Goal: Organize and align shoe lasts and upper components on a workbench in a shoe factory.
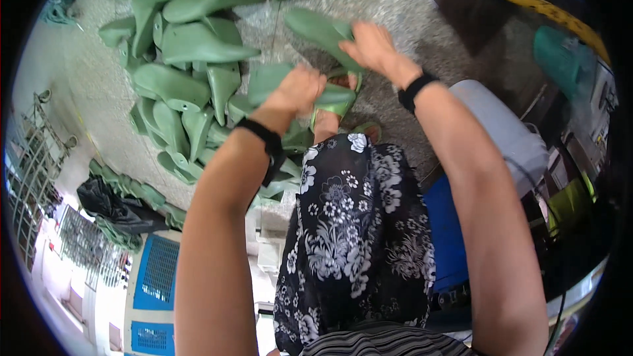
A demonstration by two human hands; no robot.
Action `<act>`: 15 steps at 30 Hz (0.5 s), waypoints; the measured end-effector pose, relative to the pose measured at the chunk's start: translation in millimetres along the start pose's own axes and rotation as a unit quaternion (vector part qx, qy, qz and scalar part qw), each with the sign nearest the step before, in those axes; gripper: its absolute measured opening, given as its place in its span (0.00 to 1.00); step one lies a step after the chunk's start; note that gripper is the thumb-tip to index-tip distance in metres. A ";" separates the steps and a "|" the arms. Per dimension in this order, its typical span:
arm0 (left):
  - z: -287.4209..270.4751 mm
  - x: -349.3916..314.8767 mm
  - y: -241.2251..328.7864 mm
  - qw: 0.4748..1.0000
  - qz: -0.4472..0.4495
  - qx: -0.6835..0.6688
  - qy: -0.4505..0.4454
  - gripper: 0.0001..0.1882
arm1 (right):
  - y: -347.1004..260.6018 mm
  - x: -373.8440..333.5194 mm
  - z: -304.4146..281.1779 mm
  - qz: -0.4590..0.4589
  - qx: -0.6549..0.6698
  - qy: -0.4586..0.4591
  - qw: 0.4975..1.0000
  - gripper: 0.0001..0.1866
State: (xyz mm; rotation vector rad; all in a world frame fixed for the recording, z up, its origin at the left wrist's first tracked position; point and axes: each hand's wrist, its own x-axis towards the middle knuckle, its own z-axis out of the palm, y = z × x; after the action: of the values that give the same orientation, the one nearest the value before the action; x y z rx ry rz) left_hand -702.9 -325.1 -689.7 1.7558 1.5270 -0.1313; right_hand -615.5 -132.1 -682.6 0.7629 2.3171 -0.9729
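Note:
My left hand [300, 89] is closed around a green shoe last [266, 79], whose narrow end pokes out past my fingers. Further forward and to the right, my right hand [374, 46] grips the end of a second green shoe last [315, 30], which points away to the upper left. Both lasts are off the floor, above my foot in a green sandal [337, 107]. Left of my hands lies a large heap of similar green shoe lasts [210, 41], tumbled in different directions. My palms hide parts of the held lasts.
Speckled stone floor [395, 0] spreads ahead. On the right are a pale plastic container [498, 125], a blue box [443, 231], a yellow-and-black pole [560, 16] and a green bin [554, 56]. A black plastic bag [115, 211] and wire racks [33, 165] stand to the left.

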 end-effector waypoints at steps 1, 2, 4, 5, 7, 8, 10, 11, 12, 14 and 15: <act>-16.6 -4.0 14.8 1.000 -0.003 -0.029 0.005 0.21 | 18.8 -24.2 -8.9 0.054 0.013 0.011 0.998 0.22; -34.7 -16.6 26.5 0.998 -0.013 -0.058 0.002 0.21 | 22.7 -46.7 -25.9 0.114 0.006 -0.027 0.993 0.23; -81.3 -34.6 46.8 0.988 -0.080 -0.122 -0.056 0.22 | 42.3 -97.4 -48.8 0.211 0.073 0.006 0.975 0.24; -101.9 -48.4 54.8 0.981 -0.126 -0.139 -0.054 0.22 | 46.6 -121.9 -59.5 0.234 0.113 0.029 0.965 0.25; -146.8 -78.2 67.4 0.961 -0.220 -0.162 -0.048 0.23 | 37.9 -168.7 -82.0 0.247 0.184 0.068 0.949 0.25; -171.1 -93.2 74.3 0.947 -0.267 -0.170 -0.046 0.24 | 31.7 -187.0 -93.3 0.262 0.193 0.066 0.943 0.26; -193.8 -134.0 70.5 0.921 -0.299 -0.251 -0.010 0.25 | 8.0 -221.7 -109.2 0.281 0.239 0.102 0.924 0.27; -219.0 -143.7 80.8 0.881 -0.300 -0.365 0.010 0.26 | 3.4 -242.8 -118.3 0.281 0.288 0.116 0.908 0.28; -242.4 -154.1 94.2 0.829 -0.296 -0.473 0.022 0.27 | -2.9 -265.2 -125.9 0.259 0.357 0.135 0.887 0.29; -270.9 -181.1 113.9 0.736 -0.305 -0.601 0.056 0.26 | -42.4 -309.3 -158.9 0.251 0.408 0.174 0.860 0.27; -281.7 -185.1 125.7 0.702 -0.306 -0.640 0.060 0.27 | -49.3 -333.3 -165.6 0.220 0.459 0.182 0.841 0.27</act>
State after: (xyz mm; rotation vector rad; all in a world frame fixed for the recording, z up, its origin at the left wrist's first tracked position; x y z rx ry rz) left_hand -756.5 -295.9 -335.2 0.1181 1.5605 0.6085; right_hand -449.4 -135.0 -346.0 1.8938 1.6795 -1.8308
